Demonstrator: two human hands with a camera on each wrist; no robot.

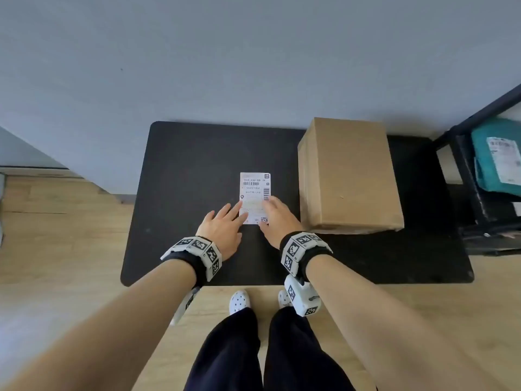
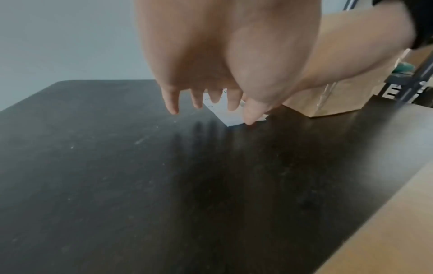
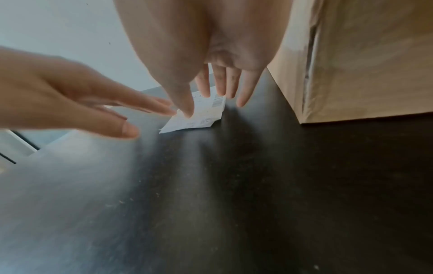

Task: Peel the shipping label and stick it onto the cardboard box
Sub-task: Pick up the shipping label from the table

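The desk (image 1: 197,153) is black and carries all. The box (image 1: 349,176) stands at its far right part, closed, top face free, well big compared w/ the rest. Just left of it, near the desk middle, the label (image 1: 254,187) lies flat, still on its backing as far as I can judge; nothing is peeled yet.

Left hand (image 1: 222,230) has fingers straight and spread, the tips on or just over the label's near left edge; contact I cannot tell for sure. Right hand (image 1: 277,218) is also w/ straight fingers over the near right part, thumb (image 3: 185,103) down on the paper near the corner. No pinch yet on either side.

Risks, as I judge:
- Label is thin and flat on a smooth desk, so the nails may slip and only push it toward the far edge or against the box.
- If a corner is lifted too fast, paper can tear or curl, and the sticky side folds on itself.
- Backing may come up together w/ the label if the left hand does not hold it down.
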